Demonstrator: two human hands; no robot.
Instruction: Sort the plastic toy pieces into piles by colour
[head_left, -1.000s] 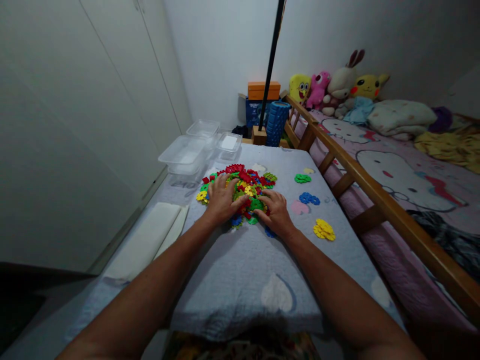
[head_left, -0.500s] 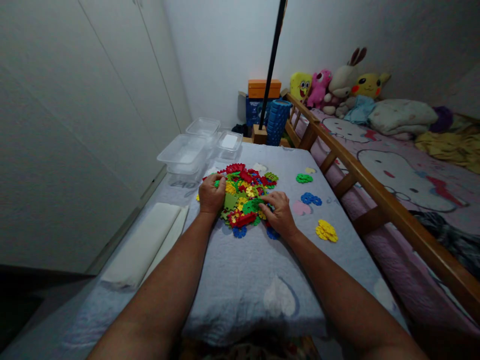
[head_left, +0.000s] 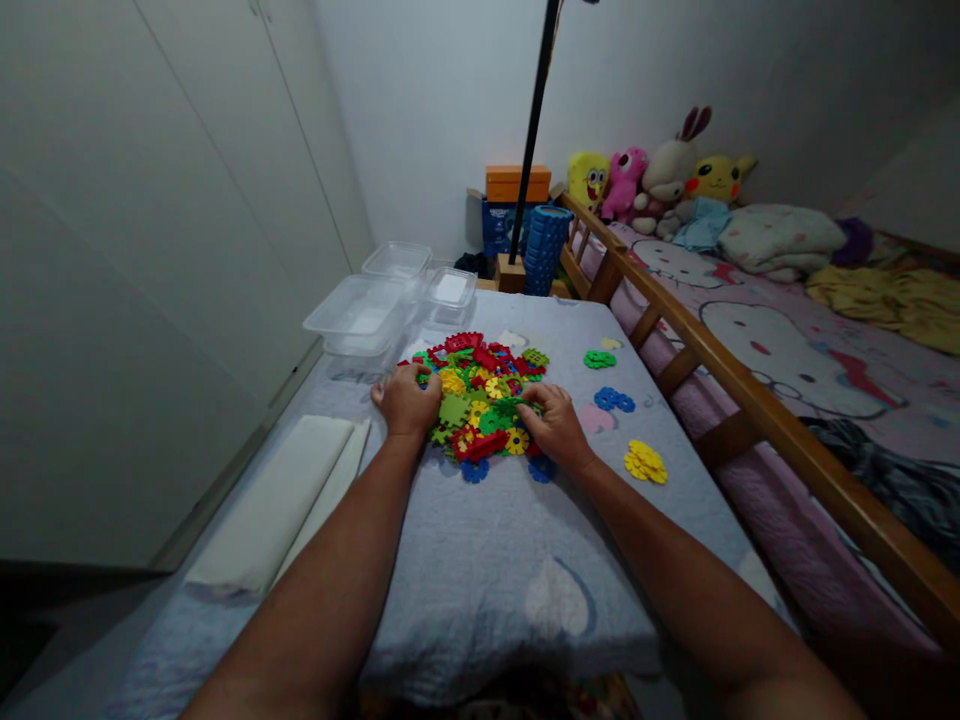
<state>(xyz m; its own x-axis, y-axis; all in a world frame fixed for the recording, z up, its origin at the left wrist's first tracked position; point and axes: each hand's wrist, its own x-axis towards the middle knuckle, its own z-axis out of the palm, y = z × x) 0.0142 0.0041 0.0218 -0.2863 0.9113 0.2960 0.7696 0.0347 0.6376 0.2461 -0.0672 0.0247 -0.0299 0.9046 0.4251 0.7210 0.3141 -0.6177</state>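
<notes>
Snowflake pieces (head_left: 484,395) look light, stiff, slippery; I'd pinch rims. My left hand (head_left: 406,400) is curled, contents unclear; right hand (head_left: 553,425) rests unclenched on top.

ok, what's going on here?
A person has both hands on a heap of coloured plastic pieces on a blue-grey quilt. The left hand is curled at the heap's left edge; the right hand rests on its near right side. Whether either grips a piece is unclear. A green group, blue group and yellow group lie apart to the right; clear containers sit behind.
</notes>
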